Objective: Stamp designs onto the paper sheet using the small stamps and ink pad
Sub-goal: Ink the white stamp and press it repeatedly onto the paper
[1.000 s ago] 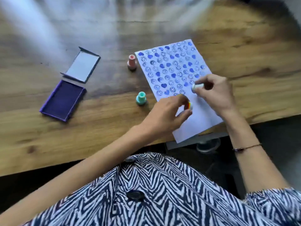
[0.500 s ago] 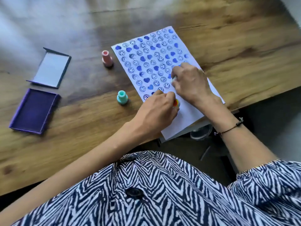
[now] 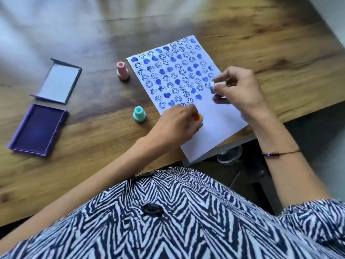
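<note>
A white paper sheet (image 3: 218, 124) lies tilted on the wooden table, its upper part filled with blue hearts and smiley prints. My left hand (image 3: 177, 124) presses a red-and-yellow stamp (image 3: 198, 117) down on the sheet just below the printed rows. Over the sheet's right edge my right hand (image 3: 240, 90) holds a small white stamp (image 3: 217, 85) lifted off the paper, blue inked face turned left. A pink stamp (image 3: 122, 71) and a teal stamp (image 3: 139, 114) stand upright left of the sheet. The open purple ink pad (image 3: 38, 128) lies at far left.
The ink pad's lid (image 3: 59, 82) lies open behind the pad. The sheet's lower corner overhangs the table's front edge (image 3: 214, 144), with a chair base visible below. My striped sleeves and torso fill the bottom of the view.
My right hand has lifted the white stamp off the paper and tilted it sideways. My left hand stays on the red-and-yellow stamp. The camera view has shifted.
</note>
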A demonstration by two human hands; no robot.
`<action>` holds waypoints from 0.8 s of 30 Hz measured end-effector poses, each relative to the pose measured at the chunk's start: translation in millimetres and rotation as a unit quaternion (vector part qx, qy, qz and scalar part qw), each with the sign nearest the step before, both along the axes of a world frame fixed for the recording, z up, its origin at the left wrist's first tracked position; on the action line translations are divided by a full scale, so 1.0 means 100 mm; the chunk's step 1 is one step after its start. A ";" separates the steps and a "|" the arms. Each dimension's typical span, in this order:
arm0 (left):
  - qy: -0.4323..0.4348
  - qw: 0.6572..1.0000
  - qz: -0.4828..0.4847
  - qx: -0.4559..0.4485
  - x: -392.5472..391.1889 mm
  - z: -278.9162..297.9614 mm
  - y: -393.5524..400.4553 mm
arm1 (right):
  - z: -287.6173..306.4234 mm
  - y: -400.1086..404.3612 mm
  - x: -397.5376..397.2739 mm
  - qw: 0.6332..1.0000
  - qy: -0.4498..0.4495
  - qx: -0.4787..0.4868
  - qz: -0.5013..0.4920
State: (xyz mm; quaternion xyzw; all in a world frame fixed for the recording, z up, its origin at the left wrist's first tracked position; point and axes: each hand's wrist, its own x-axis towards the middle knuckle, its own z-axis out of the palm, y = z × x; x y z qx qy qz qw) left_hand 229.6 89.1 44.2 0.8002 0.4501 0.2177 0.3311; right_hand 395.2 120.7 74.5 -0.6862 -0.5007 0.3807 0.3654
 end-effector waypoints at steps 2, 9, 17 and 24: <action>-0.084 0.993 0.040 -0.069 -0.04 0.02 0.02 | 0.02 -0.16 0.00 0.995 0.096 -0.005 -0.019; -0.354 0.876 0.107 -0.308 -0.15 0.03 0.02 | 0.04 -0.47 -0.26 0.973 0.230 0.019 0.010; -0.387 0.869 0.112 -0.286 -0.21 0.14 -0.06 | 0.11 -0.52 -0.42 0.982 0.170 0.055 0.054; -0.355 0.895 0.106 -0.249 -0.39 0.13 -0.20 | 0.07 -0.70 -0.55 0.986 0.134 0.068 0.077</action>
